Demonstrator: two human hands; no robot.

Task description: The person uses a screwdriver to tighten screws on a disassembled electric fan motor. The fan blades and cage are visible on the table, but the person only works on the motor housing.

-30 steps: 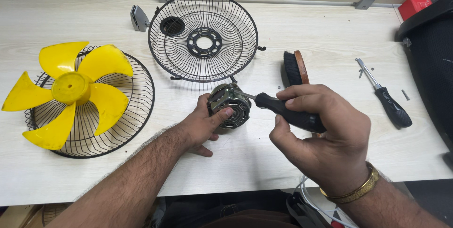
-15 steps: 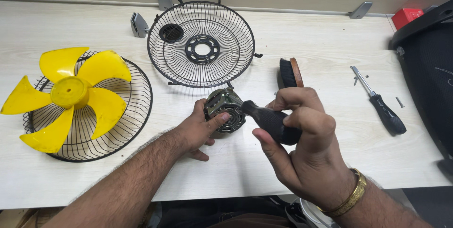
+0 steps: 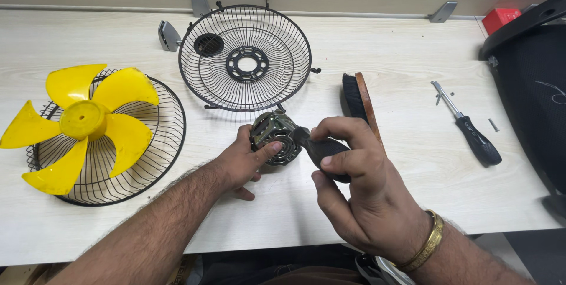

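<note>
**Fan motor held between two hands on a workbench**

The fan motor (image 3: 276, 138), a round metal body with visible windings, rests on the pale wooden table (image 3: 413, 55) near its front edge, just below the rear wire guard (image 3: 245, 58). The left hand (image 3: 244, 161) cups the motor from the lower left, thumb laid across its face and fingers closed round its side. The right hand (image 3: 354, 184) is closed in a grip on the black handle of a screwdriver (image 3: 321, 149), whose working end meets the motor's right side; the tip itself is hidden behind the handle and fingers. A gold bracelet (image 3: 425, 242) circles the right wrist. The motor thus lies between the two hands, touching the left and joined to the right only through the tool.

Left of the hands, a yellow five-bladed fan blade (image 3: 82, 121) lies on top of the front wire guard (image 3: 159, 143). Right of the motor a brush (image 3: 356, 101) with black bristles stands on its edge. Farther right, well apart from the hands, lies a second screwdriver (image 3: 471, 134) with loose screws (image 3: 493, 124) near it. A black chair (image 3: 530, 90) stands at the right edge, with a red box (image 3: 501, 19) behind it.
</note>
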